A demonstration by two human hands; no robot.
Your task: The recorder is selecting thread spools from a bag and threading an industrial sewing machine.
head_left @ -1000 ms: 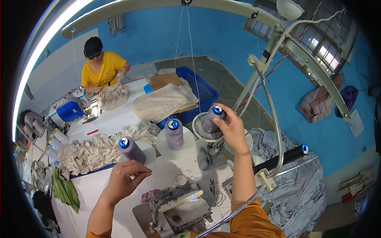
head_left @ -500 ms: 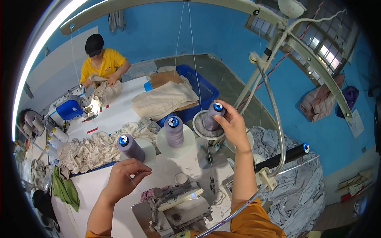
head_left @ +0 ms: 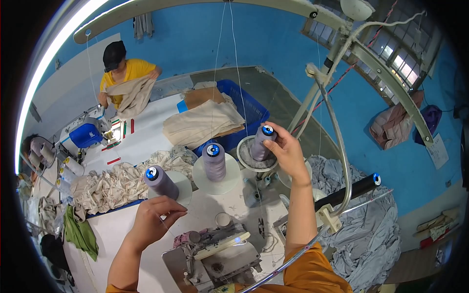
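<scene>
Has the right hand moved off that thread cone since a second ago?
No. The right hand still grips the right-hand grey thread cone on its round stand plate, in the same spot beside the middle cone.

The right hand [head_left: 288, 154] covers the far side of its cone [head_left: 260, 144], the thread in the left hand's [head_left: 151, 222] pinched fingers is too thin to make out, the sewing machine's [head_left: 215, 256] front runs off the lower edge, and both elbows are cut off there.
</scene>
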